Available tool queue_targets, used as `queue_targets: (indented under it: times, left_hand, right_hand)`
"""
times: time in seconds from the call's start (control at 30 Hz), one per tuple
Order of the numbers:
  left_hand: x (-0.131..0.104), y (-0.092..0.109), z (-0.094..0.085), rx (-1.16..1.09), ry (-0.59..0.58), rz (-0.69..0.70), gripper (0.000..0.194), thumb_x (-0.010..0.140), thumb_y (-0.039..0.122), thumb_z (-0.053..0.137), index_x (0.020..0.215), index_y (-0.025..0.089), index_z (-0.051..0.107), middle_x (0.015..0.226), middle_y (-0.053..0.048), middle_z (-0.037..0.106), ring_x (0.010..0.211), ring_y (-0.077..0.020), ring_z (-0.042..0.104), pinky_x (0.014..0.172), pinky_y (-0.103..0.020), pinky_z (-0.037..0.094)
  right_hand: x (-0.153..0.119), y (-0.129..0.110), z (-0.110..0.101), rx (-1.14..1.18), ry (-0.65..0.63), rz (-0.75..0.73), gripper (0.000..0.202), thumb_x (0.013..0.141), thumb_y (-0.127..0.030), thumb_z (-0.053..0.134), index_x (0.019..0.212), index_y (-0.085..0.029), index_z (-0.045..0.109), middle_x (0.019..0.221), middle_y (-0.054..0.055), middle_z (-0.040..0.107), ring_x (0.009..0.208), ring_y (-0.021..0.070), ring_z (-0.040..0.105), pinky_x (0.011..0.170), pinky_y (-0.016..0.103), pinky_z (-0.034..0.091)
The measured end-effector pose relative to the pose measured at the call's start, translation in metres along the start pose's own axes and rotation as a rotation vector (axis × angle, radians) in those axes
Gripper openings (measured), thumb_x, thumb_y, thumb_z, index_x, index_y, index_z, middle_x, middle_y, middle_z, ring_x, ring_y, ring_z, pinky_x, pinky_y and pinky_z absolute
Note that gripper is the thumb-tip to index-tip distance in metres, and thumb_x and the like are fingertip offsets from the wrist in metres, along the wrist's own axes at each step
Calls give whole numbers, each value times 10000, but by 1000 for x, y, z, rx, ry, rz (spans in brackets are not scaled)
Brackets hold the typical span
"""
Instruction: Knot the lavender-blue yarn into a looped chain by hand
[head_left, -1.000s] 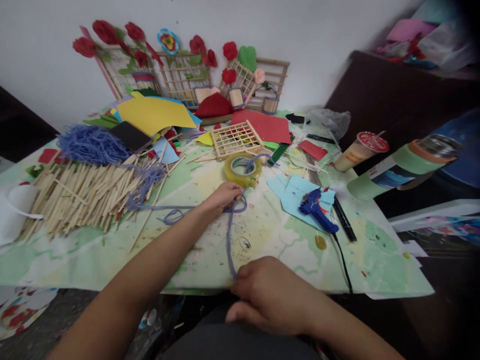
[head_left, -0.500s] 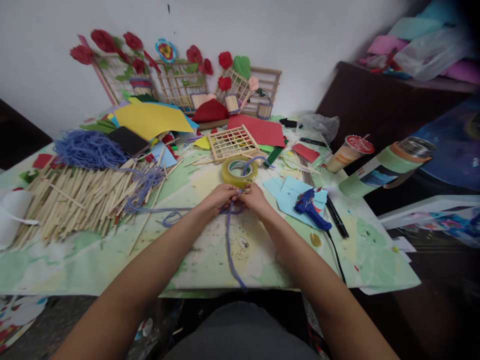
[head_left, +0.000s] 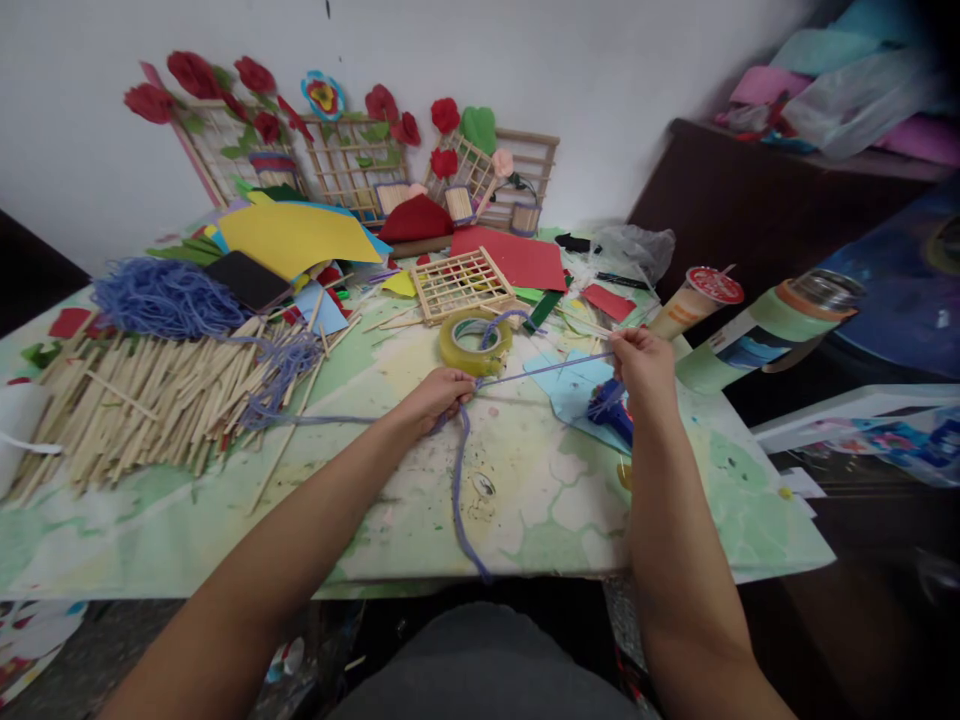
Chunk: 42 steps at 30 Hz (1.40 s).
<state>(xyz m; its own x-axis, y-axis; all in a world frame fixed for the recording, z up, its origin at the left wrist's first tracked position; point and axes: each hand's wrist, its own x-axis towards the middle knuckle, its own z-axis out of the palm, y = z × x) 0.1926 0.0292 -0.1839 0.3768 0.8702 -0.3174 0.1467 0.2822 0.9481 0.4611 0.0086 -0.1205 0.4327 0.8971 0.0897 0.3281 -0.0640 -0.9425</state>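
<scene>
Purple yarn [head_left: 551,370] is stretched between my two hands. My left hand [head_left: 441,395] pinches it just below a roll of yellowish tape [head_left: 459,352], and a loose tail hangs from there towards the table's front edge. Another strand runs left from that hand to a tangle beside the wooden sticks [head_left: 157,400]. My right hand [head_left: 646,362], closed in a pinch on the yarn's other end, is raised over the blue glue gun [head_left: 611,412] and partly hides it. A short piece of yarn lies through the tape roll.
Behind the tape are a small wooden lattice [head_left: 463,285] and red paper [head_left: 517,258]. A purple yarn heap [head_left: 165,298] lies at the left. A drink cup [head_left: 697,300] and a bottle [head_left: 765,330] stand at the right. Paper flowers on lattices lean against the wall.
My right hand has moved away from my left, to the right and slightly up, drawing the yarn out straight. My left hand has stayed nearly in place.
</scene>
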Motion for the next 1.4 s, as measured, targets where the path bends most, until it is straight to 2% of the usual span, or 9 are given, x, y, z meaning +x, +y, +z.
queue_targets:
  times: [0.1, 0.17, 0.33, 0.43, 0.57, 0.8, 0.97, 1.2, 1.4]
  left_hand:
    - [1, -1, -1, -8, 4, -8, 232, 702, 328, 585, 587, 161, 472, 473, 48, 398, 348, -34, 271, 361, -202, 172]
    - [1, -1, -1, -20, -2, -13, 223, 700, 319, 586, 594, 161, 469, 474, 52, 394, 340, -30, 263, 356, -201, 162]
    - [1, 0, 1, -69, 20, -23, 180, 700, 268, 569, 606, 164, 456, 464, 71, 368, 320, -21, 231, 343, -192, 140]
    - [-1, 2, 2, -95, 18, -34, 183, 704, 271, 563, 607, 165, 451, 460, 76, 366, 318, -18, 220, 341, -187, 134]
    - [-2, 4, 3, -78, 5, -36, 225, 691, 298, 581, 582, 164, 437, 460, 77, 358, 322, -14, 217, 342, -186, 128]
    - [-4, 2, 4, 127, 71, -10, 219, 684, 302, 543, 536, 165, 457, 417, 59, 361, 322, -41, 249, 354, -214, 139]
    - [-10, 2, 12, 391, 179, 125, 100, 661, 216, 490, 611, 154, 550, 473, 19, 494, 431, -97, 419, 427, -209, 274]
    - [-24, 12, 16, 865, 284, 339, 222, 690, 190, 464, 850, 174, 616, 748, -50, 634, 701, -185, 555, 619, -253, 369]
    - [-36, 12, 21, 932, 197, 341, 203, 729, 203, 453, 844, 185, 619, 799, -57, 657, 751, -204, 574, 645, -264, 377]
  right_hand:
    - [-2, 1, 11, -476, 131, -222, 73, 734, -265, 538, 735, -192, 546, 734, 77, 512, 758, 207, 493, 687, 348, 360]
    - [-16, 0, 34, -724, 65, -376, 127, 718, -259, 546, 795, -166, 586, 890, 132, 551, 937, 277, 479, 813, 400, 340]
    - [-59, 2, 102, -671, -378, -414, 264, 727, -82, 404, 922, -147, 571, 908, 110, 610, 912, 217, 530, 795, 307, 381]
    - [-69, 6, 122, -588, -448, -308, 276, 730, -91, 403, 973, -142, 525, 923, 99, 620, 876, 200, 554, 755, 281, 400]
    - [-66, 9, 127, -547, -439, -205, 288, 744, -167, 430, 1020, -135, 504, 929, 109, 627, 867, 211, 567, 733, 281, 406]
    - [-59, 14, 125, -574, -542, -109, 173, 712, -203, 446, 676, -147, 606, 732, 82, 635, 702, 182, 563, 613, 241, 361]
    - [-59, 17, 124, -536, -500, -107, 244, 736, -278, 450, 638, -132, 618, 669, 70, 619, 607, 147, 512, 529, 228, 310]
    - [-55, 29, 127, -399, -470, -84, 210, 707, -208, 428, 603, -138, 596, 583, 42, 577, 576, 129, 479, 510, 211, 297]
    - [-57, 25, 125, -386, -468, -86, 229, 688, -220, 417, 557, -133, 583, 547, 39, 549, 550, 123, 461, 498, 216, 294]
